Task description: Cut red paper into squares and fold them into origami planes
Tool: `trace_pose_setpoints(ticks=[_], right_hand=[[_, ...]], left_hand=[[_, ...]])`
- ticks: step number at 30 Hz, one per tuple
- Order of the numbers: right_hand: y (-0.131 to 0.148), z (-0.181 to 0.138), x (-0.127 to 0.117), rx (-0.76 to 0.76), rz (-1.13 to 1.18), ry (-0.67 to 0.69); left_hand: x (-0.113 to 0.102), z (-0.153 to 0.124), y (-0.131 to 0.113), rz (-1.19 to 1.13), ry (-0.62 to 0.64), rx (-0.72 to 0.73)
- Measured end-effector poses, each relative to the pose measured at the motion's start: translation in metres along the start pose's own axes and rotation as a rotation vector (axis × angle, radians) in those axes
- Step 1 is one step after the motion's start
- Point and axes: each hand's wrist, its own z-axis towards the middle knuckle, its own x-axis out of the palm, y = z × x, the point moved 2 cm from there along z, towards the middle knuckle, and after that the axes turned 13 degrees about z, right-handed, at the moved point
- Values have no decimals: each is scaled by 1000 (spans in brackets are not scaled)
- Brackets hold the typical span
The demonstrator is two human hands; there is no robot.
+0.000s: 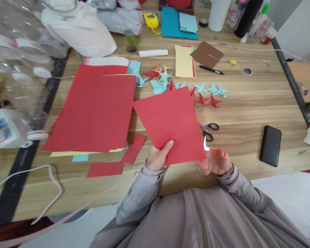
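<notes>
My left hand (157, 155) grips a sheet of red paper (173, 120) by its near edge, thumb on top. At that sheet's lower right corner, my right hand (215, 163) holds orange-handled scissors (206, 146), with the fingers in the loops and the blades near the paper edge. A second pair of scissors with black handles (209, 131) lies just beyond, partly under the sheet. Folded paper cranes (201, 88) in blue, red and orange lie behind the red sheet. To the left rests a stack of large red sheets (98, 110), with two red strips (105, 169) nearby.
A black phone-like slab (270, 146) lies at the right. Farther back are a pen (211, 70), yellow paper (184, 62), brown paper (207, 55), a tape roll (247, 71) and a yellow tape measure (151, 21). Plastic bottles (23, 82) and a white cable (51, 179) occupy the left.
</notes>
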Motion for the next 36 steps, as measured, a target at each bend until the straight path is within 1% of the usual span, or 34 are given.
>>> trace_pose_setpoints(ticks=[4, 7, 9, 12, 14, 16, 19, 24, 27, 30, 33, 34, 36], right_hand=[[0, 1, 1, -39, -7, 1], [0, 2, 3, -42, -5, -29], [0, 2, 5, -57, 6, -55], [2, 2, 5, -90, 29, -77], [3, 1, 4, -92, 30, -82], [3, 0, 2, -66, 28, -71], [2, -2, 0, -32, 22, -20], [1, -2, -2, -31, -3, 35], [2, -2, -2, -71, -3, 46], [3, -2, -2, -90, 13, 16], [4, -2, -4, -60, 32, -37], [5, -2, -5, -45, 33, -51], [6, -2, -7, -21, 28, -62]], left_hand=[[1, -3, 2, 43, 11, -26], [1, -3, 2, 86, 31, -46], [1, -2, 1, 100, 22, -31], [0, -1, 0, 98, -26, 27], [0, 0, 0, 95, -27, 51], [-1, 1, 2, 94, -6, 51], [-1, 1, 6, 92, 32, 59], [-1, 1, 10, 149, 77, 59], [-2, 0, 5, 174, 32, 111], [-2, 0, -2, 176, -15, 143], [-1, -1, -3, 135, -1, 100], [-1, -2, -2, 115, 25, 61], [0, -2, 0, 70, 121, -44]])
